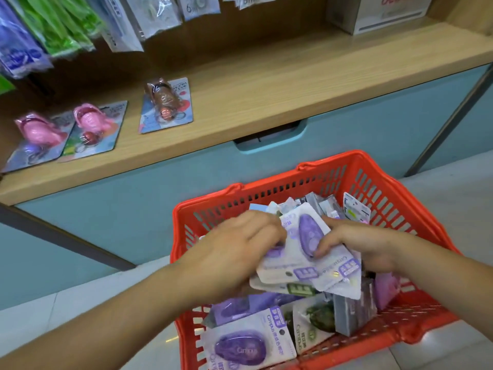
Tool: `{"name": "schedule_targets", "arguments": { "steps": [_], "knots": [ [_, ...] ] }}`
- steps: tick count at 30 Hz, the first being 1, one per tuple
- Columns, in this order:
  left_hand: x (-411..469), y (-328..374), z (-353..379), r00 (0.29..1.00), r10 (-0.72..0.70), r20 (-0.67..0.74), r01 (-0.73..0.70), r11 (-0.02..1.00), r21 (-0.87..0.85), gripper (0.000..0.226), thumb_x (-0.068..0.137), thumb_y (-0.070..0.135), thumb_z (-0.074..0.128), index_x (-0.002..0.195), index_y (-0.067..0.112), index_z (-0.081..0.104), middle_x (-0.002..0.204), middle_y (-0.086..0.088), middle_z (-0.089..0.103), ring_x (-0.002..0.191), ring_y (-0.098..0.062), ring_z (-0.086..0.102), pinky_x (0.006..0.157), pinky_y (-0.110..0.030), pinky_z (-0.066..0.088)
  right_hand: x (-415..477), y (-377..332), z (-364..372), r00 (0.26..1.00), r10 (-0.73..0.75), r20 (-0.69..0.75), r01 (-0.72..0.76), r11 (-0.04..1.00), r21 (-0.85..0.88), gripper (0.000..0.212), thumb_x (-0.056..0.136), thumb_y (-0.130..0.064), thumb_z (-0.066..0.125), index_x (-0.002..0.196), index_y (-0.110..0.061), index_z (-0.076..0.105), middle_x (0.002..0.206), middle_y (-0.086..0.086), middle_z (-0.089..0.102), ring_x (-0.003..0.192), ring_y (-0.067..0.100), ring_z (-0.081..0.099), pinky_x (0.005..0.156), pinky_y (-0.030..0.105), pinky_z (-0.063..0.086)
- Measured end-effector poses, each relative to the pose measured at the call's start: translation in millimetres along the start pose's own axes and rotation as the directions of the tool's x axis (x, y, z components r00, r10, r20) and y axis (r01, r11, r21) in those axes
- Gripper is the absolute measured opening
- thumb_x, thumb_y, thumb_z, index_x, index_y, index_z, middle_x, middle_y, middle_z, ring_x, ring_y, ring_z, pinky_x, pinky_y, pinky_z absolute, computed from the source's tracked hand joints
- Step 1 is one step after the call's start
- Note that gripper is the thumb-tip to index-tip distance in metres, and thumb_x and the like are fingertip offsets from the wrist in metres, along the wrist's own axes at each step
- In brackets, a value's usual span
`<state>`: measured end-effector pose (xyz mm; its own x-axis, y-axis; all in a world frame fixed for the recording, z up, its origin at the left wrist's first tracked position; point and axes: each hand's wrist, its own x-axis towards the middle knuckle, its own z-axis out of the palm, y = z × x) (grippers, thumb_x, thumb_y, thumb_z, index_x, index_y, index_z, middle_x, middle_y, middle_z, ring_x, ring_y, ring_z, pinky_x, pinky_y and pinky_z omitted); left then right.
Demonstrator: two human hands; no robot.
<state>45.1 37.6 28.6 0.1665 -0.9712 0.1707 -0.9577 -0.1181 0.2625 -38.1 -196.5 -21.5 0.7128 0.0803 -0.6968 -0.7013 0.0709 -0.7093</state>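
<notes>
purple packs (301,265) sit in a small stack low in the middle of the frame, just over the red basket (306,189), and i see my left hand (240,244) curled round their left edge while my right hand (357,244) pinches their right side

I had barely any room in the red basket (354,180), where packets (240,345) lay heaped nearly wall to wall, but the wooden shelf (266,84) beyond it was bare to the right of the brown keychain card (166,105), up to what looked like a white box (378,20).
</notes>
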Motion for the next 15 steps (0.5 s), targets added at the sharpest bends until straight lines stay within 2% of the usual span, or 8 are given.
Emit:
{"name": "schedule_targets", "arguments": {
  "steps": [2, 3, 5, 8, 11, 13, 15],
  "knots": [
    [-8, 0, 18, 0.999, 0.028, 0.039, -0.030, 0.999, 0.031, 0.013, 0.098, 0.026, 0.047, 0.111, 0.024, 0.044, 0.119, 0.002, 0.055, 0.110, -0.019, 0.052, 0.092, -0.040, 0.048, -1, 6, -10, 1.000, -0.003, -0.006, 0.003, 0.996, 0.087, 0.061, 0.057, -0.002, 0.068, 0.118, -0.008, 0.061, 0.108, 0.021, 0.072, 0.092, 0.036, 0.071, 0.089, 0.048, 0.053],
    [-11, 0, 23, 0.999, 0.041, 0.024, -0.042, 0.997, 0.064, 0.013, 0.099, 0.024, 0.042, 0.112, 0.025, 0.045, 0.119, 0.003, 0.057, 0.112, -0.017, 0.052, 0.096, -0.042, 0.047, -3, 7, -15, 1.000, -0.015, -0.006, 0.016, 0.993, 0.117, 0.059, 0.058, -0.002, 0.067, 0.117, -0.008, 0.062, 0.110, 0.021, 0.072, 0.092, 0.035, 0.071, 0.089, 0.048, 0.052],
    [-15, -4, 30, 0.994, 0.110, -0.017, -0.104, 0.973, 0.205, 0.023, 0.094, 0.020, 0.044, 0.117, 0.024, 0.048, 0.123, 0.002, 0.060, 0.120, -0.019, 0.053, 0.102, -0.050, 0.045, -5, 8, -22, 0.998, -0.055, -0.016, 0.057, 0.982, 0.182, 0.058, 0.059, -0.001, 0.066, 0.116, -0.009, 0.063, 0.110, 0.021, 0.071, 0.089, 0.034, 0.071, 0.086, 0.046, 0.053],
    [-12, -4, 37, 0.985, 0.155, -0.073, -0.130, 0.953, 0.274, 0.028, 0.091, 0.019, 0.047, 0.118, 0.026, 0.049, 0.123, 0.001, 0.065, 0.121, -0.020, 0.056, 0.097, -0.061, 0.044, -5, 9, -23, 0.995, -0.094, -0.021, 0.097, 0.979, 0.180, 0.050, 0.060, -0.002, 0.066, 0.109, -0.014, 0.066, 0.107, 0.020, 0.072, 0.089, 0.034, 0.070, 0.085, 0.045, 0.053],
    [-10, -4, 38, 0.975, 0.213, -0.064, -0.185, 0.937, 0.295, 0.026, 0.094, 0.019, 0.048, 0.119, 0.026, 0.051, 0.122, 0.001, 0.067, 0.118, -0.020, 0.060, 0.095, -0.056, 0.047, -5, 10, -29, 0.995, -0.086, -0.059, 0.092, 0.991, 0.101, 0.057, 0.058, -0.002, 0.067, 0.113, -0.013, 0.063, 0.107, 0.023, 0.071, 0.088, 0.035, 0.069, 0.083, 0.046, 0.053],
    [-9, -9, 29, 0.976, 0.198, -0.087, -0.170, 0.952, 0.254, 0.029, 0.093, 0.024, 0.055, 0.121, 0.025, 0.051, 0.125, 0.001, 0.064, 0.121, -0.020, 0.058, 0.097, -0.049, 0.047, -13, 8, -45, 0.992, -0.094, -0.083, 0.100, 0.993, 0.064, 0.054, 0.056, -0.002, 0.067, 0.109, -0.012, 0.064, 0.097, 0.021, 0.073, 0.075, 0.031, 0.071, 0.068, 0.035, 0.057],
    [-7, -13, 17, 0.980, 0.143, -0.137, -0.120, 0.979, 0.164, 0.033, 0.092, 0.032, 0.060, 0.122, 0.023, 0.051, 0.127, 0.000, 0.063, 0.121, -0.022, 0.057, 0.095, -0.042, 0.047, -27, 6, -67, 0.988, -0.102, -0.120, 0.112, 0.990, 0.082, 0.058, 0.049, -0.003, 0.070, 0.106, -0.009, 0.065, 0.091, 0.019, 0.073, 0.067, 0.027, 0.070, 0.057, 0.029, 0.056]
  ]
}}
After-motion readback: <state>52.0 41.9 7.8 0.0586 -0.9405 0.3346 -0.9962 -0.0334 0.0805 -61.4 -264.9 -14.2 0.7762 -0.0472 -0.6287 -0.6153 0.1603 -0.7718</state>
